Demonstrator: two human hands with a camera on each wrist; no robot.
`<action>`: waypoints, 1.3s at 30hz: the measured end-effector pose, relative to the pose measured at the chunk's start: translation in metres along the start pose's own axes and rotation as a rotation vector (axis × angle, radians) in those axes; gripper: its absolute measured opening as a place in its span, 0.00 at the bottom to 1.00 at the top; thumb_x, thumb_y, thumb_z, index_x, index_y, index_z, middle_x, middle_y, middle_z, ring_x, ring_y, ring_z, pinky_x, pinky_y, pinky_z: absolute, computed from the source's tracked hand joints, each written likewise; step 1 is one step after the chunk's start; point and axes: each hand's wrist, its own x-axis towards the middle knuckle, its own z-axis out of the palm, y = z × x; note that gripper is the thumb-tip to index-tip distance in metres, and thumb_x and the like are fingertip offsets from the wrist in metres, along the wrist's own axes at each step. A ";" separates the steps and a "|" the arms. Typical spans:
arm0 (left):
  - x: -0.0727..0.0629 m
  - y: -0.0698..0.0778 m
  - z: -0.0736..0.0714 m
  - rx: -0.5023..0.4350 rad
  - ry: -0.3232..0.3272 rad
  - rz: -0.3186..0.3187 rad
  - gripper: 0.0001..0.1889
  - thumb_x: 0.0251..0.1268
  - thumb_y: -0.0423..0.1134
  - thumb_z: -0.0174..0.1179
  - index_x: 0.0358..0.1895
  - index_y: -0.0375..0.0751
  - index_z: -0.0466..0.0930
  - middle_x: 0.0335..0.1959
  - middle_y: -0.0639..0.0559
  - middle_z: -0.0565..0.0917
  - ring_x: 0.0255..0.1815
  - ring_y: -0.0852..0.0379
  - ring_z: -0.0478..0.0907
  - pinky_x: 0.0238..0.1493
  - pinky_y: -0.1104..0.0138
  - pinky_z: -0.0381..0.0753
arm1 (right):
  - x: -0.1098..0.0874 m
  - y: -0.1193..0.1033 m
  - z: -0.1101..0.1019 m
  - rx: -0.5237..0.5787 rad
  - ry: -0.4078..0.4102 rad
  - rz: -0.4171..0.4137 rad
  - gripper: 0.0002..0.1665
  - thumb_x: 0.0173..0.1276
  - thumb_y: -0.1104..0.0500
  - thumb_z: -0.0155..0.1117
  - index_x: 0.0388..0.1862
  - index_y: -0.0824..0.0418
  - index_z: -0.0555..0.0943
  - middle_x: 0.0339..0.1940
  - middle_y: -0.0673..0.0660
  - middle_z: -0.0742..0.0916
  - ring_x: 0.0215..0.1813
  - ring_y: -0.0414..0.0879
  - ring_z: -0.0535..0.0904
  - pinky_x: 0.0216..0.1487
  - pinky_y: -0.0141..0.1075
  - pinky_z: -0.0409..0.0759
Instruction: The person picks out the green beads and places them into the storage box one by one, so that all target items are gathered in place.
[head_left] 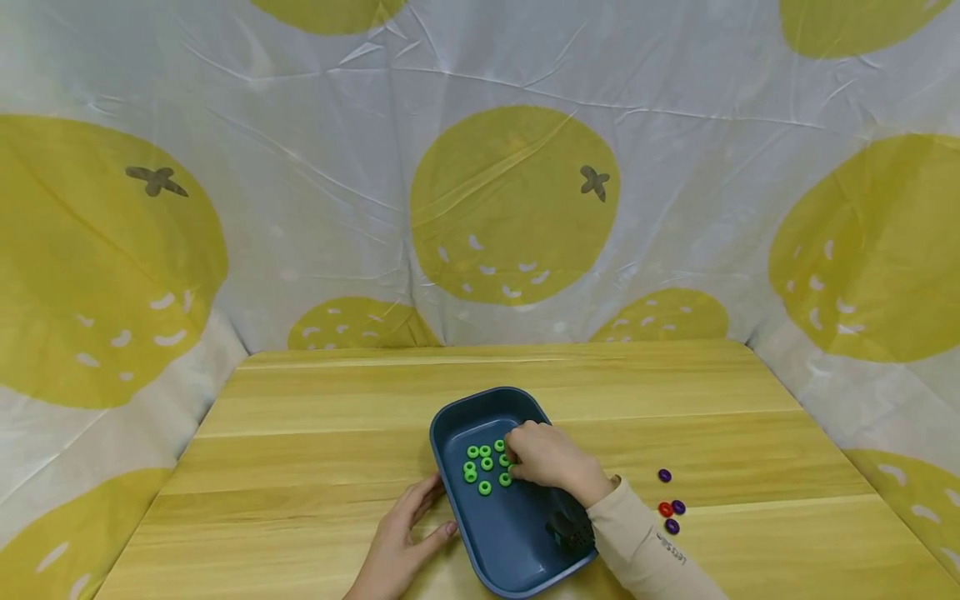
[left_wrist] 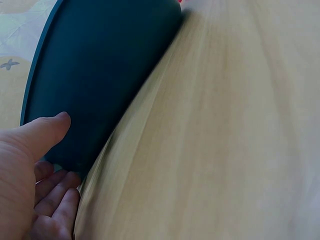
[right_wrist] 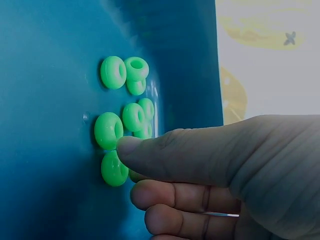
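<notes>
A dark blue rectangular tray point(head_left: 510, 525) sits on the wooden table, with several green ring-shaped beads point(head_left: 485, 488) clustered in its far half. Outside the tray's left wall is my left hand point(head_left: 405, 533). Its thumb lies against the tray's side point(left_wrist: 100, 75), and its loosely bent fingers are by the tray's lower edge. My right hand point(head_left: 551, 457) reaches over the right rim into the tray. In the right wrist view its thumb touches the green beads point(right_wrist: 108, 131) and the other fingers are curled below. The index fingertip is hidden, so a pinched bead cannot be made out.
To the right of the tray, purple beads point(head_left: 672, 527) and one red bead point(head_left: 665, 508) lie on the wooden table point(head_left: 315, 467). A black device point(head_left: 567, 532) is at the right wrist, over the tray. A fruit-patterned cloth point(head_left: 517, 200) hangs behind and beside the table.
</notes>
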 end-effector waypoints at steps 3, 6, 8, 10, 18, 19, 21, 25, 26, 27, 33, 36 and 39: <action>0.002 -0.001 0.000 -0.008 -0.008 0.002 0.33 0.57 0.37 0.72 0.67 0.39 0.72 0.62 0.50 0.79 0.62 0.57 0.76 0.65 0.72 0.74 | 0.000 0.001 0.000 0.010 0.002 0.009 0.10 0.59 0.60 0.75 0.23 0.58 0.81 0.18 0.45 0.77 0.21 0.37 0.69 0.22 0.27 0.70; 0.003 -0.002 0.001 -0.009 -0.015 -0.003 0.33 0.56 0.37 0.73 0.67 0.39 0.72 0.62 0.50 0.78 0.62 0.58 0.76 0.65 0.71 0.74 | -0.001 0.003 0.000 0.048 0.000 0.009 0.09 0.60 0.59 0.74 0.24 0.57 0.82 0.18 0.45 0.77 0.21 0.36 0.69 0.22 0.26 0.70; 0.004 -0.004 0.002 -0.009 -0.021 -0.009 0.33 0.56 0.37 0.73 0.67 0.39 0.72 0.62 0.50 0.78 0.62 0.58 0.76 0.65 0.71 0.74 | -0.002 0.005 0.000 0.110 0.006 0.005 0.08 0.62 0.58 0.73 0.26 0.56 0.83 0.18 0.44 0.78 0.20 0.35 0.70 0.22 0.26 0.71; 0.004 -0.005 0.003 -0.007 -0.029 -0.014 0.34 0.56 0.38 0.73 0.67 0.38 0.72 0.62 0.51 0.78 0.62 0.58 0.76 0.65 0.71 0.74 | -0.004 0.008 -0.001 0.189 0.031 -0.004 0.07 0.63 0.58 0.72 0.27 0.57 0.84 0.18 0.44 0.79 0.20 0.34 0.70 0.22 0.26 0.72; 0.016 -0.009 0.007 -0.015 -0.069 -0.019 0.34 0.55 0.39 0.73 0.67 0.39 0.72 0.63 0.50 0.78 0.63 0.53 0.76 0.65 0.72 0.74 | -0.022 0.021 -0.013 0.356 0.183 0.060 0.06 0.68 0.56 0.68 0.32 0.57 0.85 0.23 0.45 0.82 0.22 0.33 0.71 0.24 0.27 0.74; 0.017 -0.010 0.007 -0.015 -0.070 -0.022 0.34 0.55 0.39 0.74 0.67 0.38 0.72 0.63 0.49 0.78 0.63 0.52 0.76 0.65 0.72 0.74 | -0.025 0.022 -0.014 0.357 0.193 0.070 0.07 0.68 0.56 0.68 0.32 0.57 0.84 0.23 0.45 0.82 0.23 0.33 0.71 0.25 0.27 0.74; 0.019 -0.012 0.007 -0.019 -0.072 -0.035 0.34 0.55 0.39 0.74 0.66 0.37 0.73 0.63 0.48 0.78 0.63 0.52 0.76 0.64 0.74 0.74 | -0.031 0.023 -0.016 0.363 0.204 0.089 0.07 0.68 0.55 0.68 0.32 0.56 0.84 0.23 0.45 0.81 0.23 0.34 0.71 0.25 0.28 0.74; 0.022 -0.021 0.005 -0.029 -0.074 -0.042 0.34 0.55 0.38 0.73 0.65 0.33 0.72 0.63 0.42 0.78 0.60 0.64 0.75 0.62 0.78 0.74 | -0.042 0.025 -0.015 0.376 0.207 0.122 0.07 0.69 0.54 0.67 0.32 0.55 0.85 0.23 0.44 0.81 0.23 0.34 0.71 0.25 0.28 0.74; 0.023 -0.024 0.004 -0.030 -0.074 -0.034 0.34 0.55 0.37 0.73 0.65 0.31 0.72 0.62 0.40 0.78 0.59 0.68 0.75 0.61 0.79 0.74 | -0.043 0.025 -0.014 0.382 0.211 0.125 0.07 0.69 0.54 0.67 0.33 0.55 0.85 0.23 0.44 0.81 0.23 0.34 0.72 0.25 0.28 0.75; 0.024 -0.026 0.003 -0.034 -0.072 -0.022 0.33 0.56 0.37 0.73 0.65 0.30 0.72 0.62 0.39 0.78 0.58 0.71 0.74 0.60 0.80 0.74 | -0.045 0.026 -0.013 0.388 0.217 0.133 0.07 0.69 0.54 0.67 0.33 0.55 0.85 0.23 0.44 0.81 0.23 0.33 0.72 0.25 0.28 0.75; 0.043 -0.041 -0.009 -0.052 -0.058 0.053 0.30 0.60 0.30 0.68 0.64 0.24 0.69 0.61 0.31 0.77 0.55 0.78 0.73 0.57 0.81 0.75 | -0.043 0.034 -0.014 0.394 0.300 0.169 0.09 0.69 0.53 0.67 0.33 0.57 0.84 0.25 0.45 0.82 0.25 0.34 0.73 0.27 0.28 0.76; 0.051 -0.047 -0.020 -0.086 -0.053 -0.003 0.30 0.63 0.31 0.64 0.66 0.22 0.66 0.62 0.27 0.75 0.53 0.80 0.73 0.56 0.82 0.75 | -0.037 0.035 -0.015 0.376 0.337 0.172 0.09 0.69 0.53 0.67 0.32 0.56 0.84 0.24 0.44 0.81 0.25 0.34 0.72 0.28 0.28 0.75; 0.050 -0.053 -0.030 -0.126 -0.058 -0.090 0.31 0.67 0.32 0.61 0.68 0.20 0.61 0.63 0.23 0.72 0.50 0.82 0.72 0.52 0.83 0.75 | -0.041 0.034 -0.010 0.381 0.336 0.202 0.08 0.70 0.54 0.66 0.32 0.55 0.83 0.23 0.44 0.80 0.24 0.34 0.71 0.27 0.28 0.73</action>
